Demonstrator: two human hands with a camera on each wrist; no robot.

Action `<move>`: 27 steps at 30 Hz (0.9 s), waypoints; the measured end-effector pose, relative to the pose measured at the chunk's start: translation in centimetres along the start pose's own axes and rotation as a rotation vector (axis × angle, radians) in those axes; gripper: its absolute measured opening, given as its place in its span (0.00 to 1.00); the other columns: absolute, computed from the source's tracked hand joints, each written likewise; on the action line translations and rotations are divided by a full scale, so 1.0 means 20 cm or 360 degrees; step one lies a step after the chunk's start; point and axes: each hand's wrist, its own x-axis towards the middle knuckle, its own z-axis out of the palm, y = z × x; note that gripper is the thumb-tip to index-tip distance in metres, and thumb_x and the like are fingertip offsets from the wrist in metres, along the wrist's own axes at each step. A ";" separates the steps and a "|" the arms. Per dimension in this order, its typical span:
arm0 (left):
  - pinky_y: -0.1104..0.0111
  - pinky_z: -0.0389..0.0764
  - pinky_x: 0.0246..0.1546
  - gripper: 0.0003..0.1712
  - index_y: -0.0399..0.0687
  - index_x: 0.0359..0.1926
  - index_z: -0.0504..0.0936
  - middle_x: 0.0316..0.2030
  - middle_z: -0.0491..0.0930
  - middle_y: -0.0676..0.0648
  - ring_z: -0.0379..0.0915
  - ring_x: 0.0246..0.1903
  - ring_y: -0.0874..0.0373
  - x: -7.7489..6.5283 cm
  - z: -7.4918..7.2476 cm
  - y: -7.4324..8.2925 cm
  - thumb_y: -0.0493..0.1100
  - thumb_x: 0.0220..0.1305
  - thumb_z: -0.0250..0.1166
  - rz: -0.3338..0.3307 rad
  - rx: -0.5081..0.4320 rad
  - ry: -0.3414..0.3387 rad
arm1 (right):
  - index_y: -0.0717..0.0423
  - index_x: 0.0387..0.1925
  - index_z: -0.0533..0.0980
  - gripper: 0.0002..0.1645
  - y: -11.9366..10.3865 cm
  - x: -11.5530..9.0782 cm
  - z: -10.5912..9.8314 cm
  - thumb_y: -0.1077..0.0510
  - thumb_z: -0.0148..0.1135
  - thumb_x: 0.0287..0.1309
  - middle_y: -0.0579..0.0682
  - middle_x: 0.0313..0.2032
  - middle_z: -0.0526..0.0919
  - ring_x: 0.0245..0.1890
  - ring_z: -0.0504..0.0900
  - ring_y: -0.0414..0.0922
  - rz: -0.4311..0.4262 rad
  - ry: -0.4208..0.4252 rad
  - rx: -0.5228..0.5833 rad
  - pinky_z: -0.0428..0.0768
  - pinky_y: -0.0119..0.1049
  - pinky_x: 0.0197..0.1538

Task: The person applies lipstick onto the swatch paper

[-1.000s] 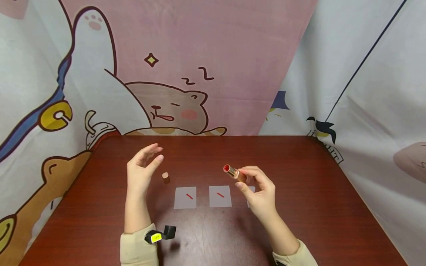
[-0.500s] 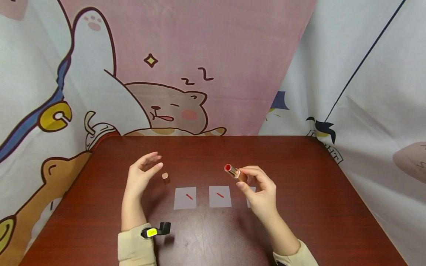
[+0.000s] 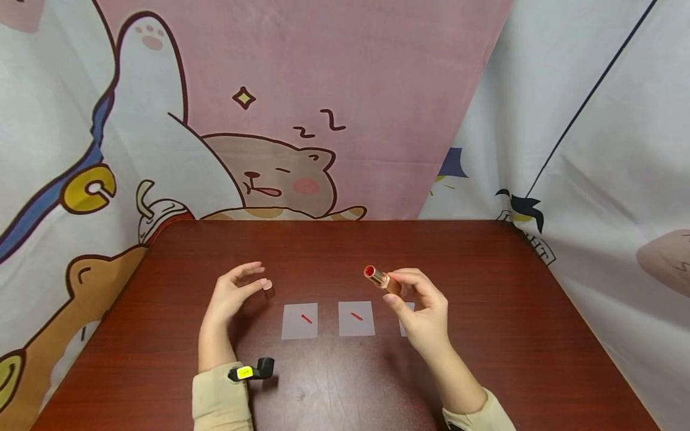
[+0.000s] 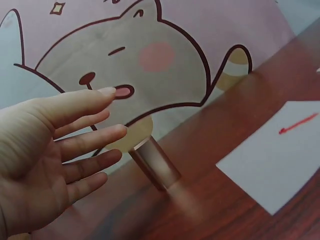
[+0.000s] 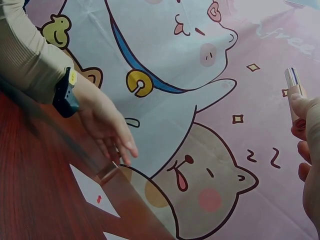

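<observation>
My left hand is beside the rose-gold lipstick cap, which stands upright on the table; thumb and fingers are spread and relaxed. In the left wrist view a gap shows between the fingertips and the cap. Above the table at right, my right hand pinches an uncapped gold lipstick between thumb and fingers. It is tilted, with its red tip pointing up and to the left. The right wrist view also shows this lipstick at the right edge.
Two white paper squares, one at left and one in the middle, each carry a short red stroke. A third paper square is mostly behind the right hand. The dark red table meets a cartoon-printed cloth behind.
My left hand has come down and slightly right, to the side of the cap. The right hand and lipstick have barely moved.
</observation>
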 end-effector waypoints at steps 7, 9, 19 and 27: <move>0.61 0.70 0.53 0.29 0.36 0.59 0.75 0.52 0.78 0.37 0.71 0.54 0.45 0.00 0.01 -0.06 0.42 0.58 0.70 -0.0029 0.0004 -0.0101 | 0.75 0.39 0.76 0.20 0.00 0.00 0.00 0.62 0.71 0.52 0.54 0.39 0.81 0.33 0.74 0.42 -0.0003 0.0003 -0.0001 0.69 0.31 0.33; 0.66 0.72 0.50 0.28 0.35 0.58 0.75 0.51 0.79 0.37 0.72 0.53 0.45 0.00 0.01 -0.07 0.38 0.58 0.70 -0.0030 -0.0026 -0.0122 | 0.76 0.39 0.76 0.20 0.00 0.00 0.00 0.62 0.71 0.52 0.54 0.39 0.81 0.33 0.74 0.43 -0.0002 0.0002 0.0001 0.69 0.32 0.33; 0.74 0.73 0.45 0.27 0.33 0.57 0.76 0.50 0.79 0.37 0.73 0.52 0.44 0.00 0.02 -0.12 0.33 0.56 0.70 0.0007 -0.0031 -0.0143 | 0.75 0.39 0.76 0.19 0.00 0.00 0.00 0.62 0.71 0.52 0.53 0.39 0.81 0.33 0.74 0.42 0.0001 0.0000 -0.0006 0.70 0.30 0.33; 0.57 0.71 0.54 0.24 0.33 0.55 0.77 0.47 0.81 0.38 0.72 0.53 0.44 0.01 0.02 -0.15 0.32 0.56 0.69 0.0043 0.0006 -0.0140 | 0.75 0.40 0.76 0.19 0.00 0.00 0.00 0.63 0.71 0.52 0.54 0.39 0.81 0.33 0.74 0.43 0.0003 -0.0001 -0.0008 0.70 0.29 0.34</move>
